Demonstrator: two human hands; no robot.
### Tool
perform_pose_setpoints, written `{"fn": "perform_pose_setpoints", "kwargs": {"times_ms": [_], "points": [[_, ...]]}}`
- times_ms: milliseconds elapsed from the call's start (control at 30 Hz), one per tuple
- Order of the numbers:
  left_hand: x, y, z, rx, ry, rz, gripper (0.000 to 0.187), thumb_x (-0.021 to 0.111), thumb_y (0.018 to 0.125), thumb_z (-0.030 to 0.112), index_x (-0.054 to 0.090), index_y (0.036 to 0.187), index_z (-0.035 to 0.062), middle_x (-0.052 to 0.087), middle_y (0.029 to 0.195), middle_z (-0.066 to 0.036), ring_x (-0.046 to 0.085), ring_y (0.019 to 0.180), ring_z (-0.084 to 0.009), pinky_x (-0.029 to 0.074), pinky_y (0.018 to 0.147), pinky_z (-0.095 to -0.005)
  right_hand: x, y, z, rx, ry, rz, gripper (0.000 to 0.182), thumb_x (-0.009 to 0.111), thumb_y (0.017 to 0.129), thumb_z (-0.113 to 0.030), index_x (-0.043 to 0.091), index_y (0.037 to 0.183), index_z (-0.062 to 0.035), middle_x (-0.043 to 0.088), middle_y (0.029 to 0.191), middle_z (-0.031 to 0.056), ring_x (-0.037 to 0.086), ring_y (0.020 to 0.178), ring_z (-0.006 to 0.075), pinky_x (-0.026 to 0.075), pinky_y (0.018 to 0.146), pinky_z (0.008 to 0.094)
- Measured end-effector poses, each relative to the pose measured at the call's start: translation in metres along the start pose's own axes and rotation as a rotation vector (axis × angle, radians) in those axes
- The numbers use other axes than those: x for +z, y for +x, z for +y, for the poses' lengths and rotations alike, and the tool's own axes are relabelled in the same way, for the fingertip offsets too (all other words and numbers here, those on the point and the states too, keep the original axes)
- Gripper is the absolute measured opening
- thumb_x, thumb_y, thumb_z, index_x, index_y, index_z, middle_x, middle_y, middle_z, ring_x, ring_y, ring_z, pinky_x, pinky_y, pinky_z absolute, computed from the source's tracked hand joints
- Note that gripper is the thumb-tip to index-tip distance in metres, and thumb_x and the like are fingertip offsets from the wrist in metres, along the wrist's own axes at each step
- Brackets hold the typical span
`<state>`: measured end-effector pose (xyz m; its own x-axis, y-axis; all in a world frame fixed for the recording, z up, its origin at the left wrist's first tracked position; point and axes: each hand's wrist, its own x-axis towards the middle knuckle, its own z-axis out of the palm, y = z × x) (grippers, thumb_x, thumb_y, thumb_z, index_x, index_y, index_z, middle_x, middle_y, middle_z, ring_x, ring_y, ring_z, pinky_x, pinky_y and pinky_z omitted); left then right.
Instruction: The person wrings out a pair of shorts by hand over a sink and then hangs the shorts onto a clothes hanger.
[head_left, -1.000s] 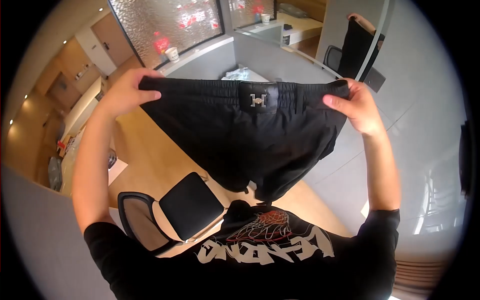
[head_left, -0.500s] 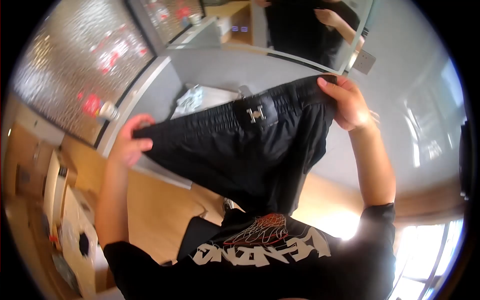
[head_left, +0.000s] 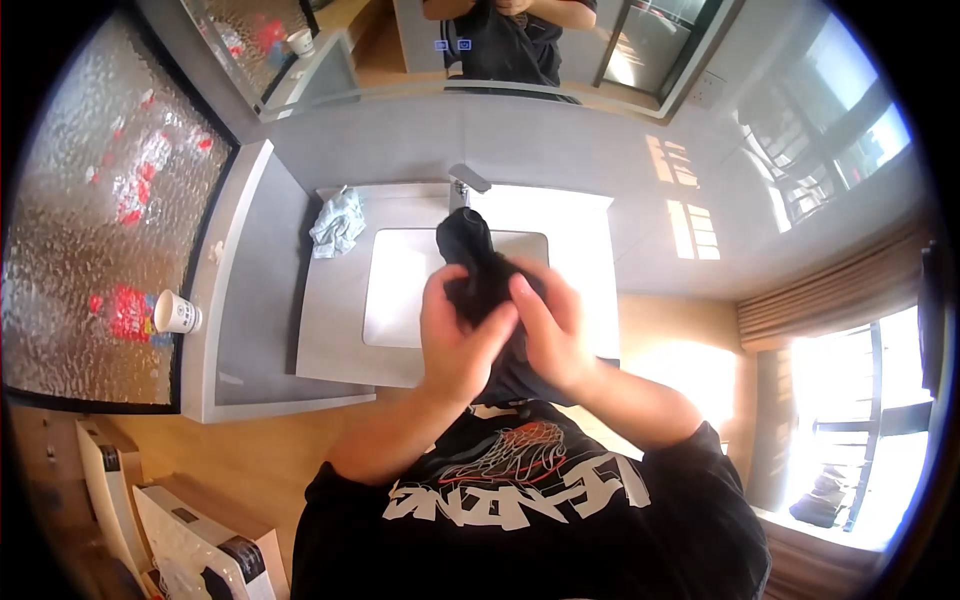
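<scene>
Black shorts (head_left: 468,250) are bunched up between both hands, over the white sink basin (head_left: 392,290). My left hand (head_left: 458,340) wraps round the bundle from its left side, fingers closed on the cloth. On the right side my right hand (head_left: 552,325) grips the same cloth, its thumb close to the left thumb. One end of the bundle sticks up toward the faucet (head_left: 466,182), and some dark cloth hangs below the hands. The waistband logo cannot be seen.
A crumpled pale cloth (head_left: 338,222) lies on the counter (head_left: 330,320) at its back left. A paper cup (head_left: 176,312) stands on a ledge by the textured glass. Cardboard boxes (head_left: 195,535) are at lower left; a mirror (head_left: 400,80) is above.
The shorts were stretched wide between the hands and are now gathered into a bundle. Both hands have come together at the middle. The view has shifted, showing the sink and faucet.
</scene>
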<state>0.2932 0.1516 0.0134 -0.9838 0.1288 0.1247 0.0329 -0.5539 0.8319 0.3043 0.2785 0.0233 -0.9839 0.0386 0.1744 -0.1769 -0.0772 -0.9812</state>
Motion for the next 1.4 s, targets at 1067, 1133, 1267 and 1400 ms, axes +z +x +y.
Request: {"fn": "perform_pose_setpoints", "kwargs": {"times_ms": [1067, 1133, 1267, 1400], "points": [[-0.101, 0.08, 0.076, 0.202, 0.791, -0.522, 0.039, 0.076, 0.081, 0.02, 0.061, 0.113, 0.005, 0.064, 0.114, -0.008, 0.064, 0.099, -0.0224, 0.051, 0.082, -0.0318, 0.037, 0.11, -0.103, -0.687, -0.513, -0.587, 0.03, 0.081, 0.066, -0.016, 0.065, 0.083, 0.0019, 0.063, 0.102, 0.017, 0.061, 0.1, 0.0342, 0.051, 0.081, 0.039], [-0.105, 0.078, 0.096, 0.42, 0.686, -0.58, 0.034, 0.075, 0.074, 0.017, 0.063, 0.104, 0.0087, 0.064, 0.096, -0.005, 0.064, 0.08, -0.0246, 0.05, 0.069, -0.0314, -0.003, 0.088, -0.086, -0.353, -0.272, -0.695, 0.037, 0.08, 0.071, -0.018, 0.066, 0.099, 0.0008, 0.055, 0.126, 0.018, 0.054, 0.118, 0.0334, 0.047, 0.097, 0.0435], [-0.11, 0.081, 0.118, 0.904, 1.013, -0.691, 0.038, 0.071, 0.067, 0.014, 0.064, 0.104, 0.0112, 0.057, 0.087, -0.007, 0.057, 0.068, -0.024, 0.047, 0.059, -0.0344, -0.006, 0.046, 0.032, 0.357, 0.857, -0.42, 0.083, 0.047, 0.085, -0.073, 0.05, 0.132, -0.0047, 0.052, 0.135, 0.0169, 0.051, 0.124, 0.0316, 0.041, 0.106, 0.0482], [-0.109, 0.095, 0.134, 1.401, 1.171, -0.895, 0.031, 0.062, 0.074, 0.014, 0.064, 0.106, 0.0126, 0.055, 0.09, -0.006, 0.051, 0.068, -0.0193, 0.044, 0.056, -0.0293, 0.077, 0.03, 0.065, 0.707, 1.321, -0.284, 0.094, 0.048, 0.082, -0.077, 0.039, 0.144, -0.0066, 0.046, 0.143, 0.0168, 0.046, 0.131, 0.0291, 0.033, 0.112, 0.0469]]}}
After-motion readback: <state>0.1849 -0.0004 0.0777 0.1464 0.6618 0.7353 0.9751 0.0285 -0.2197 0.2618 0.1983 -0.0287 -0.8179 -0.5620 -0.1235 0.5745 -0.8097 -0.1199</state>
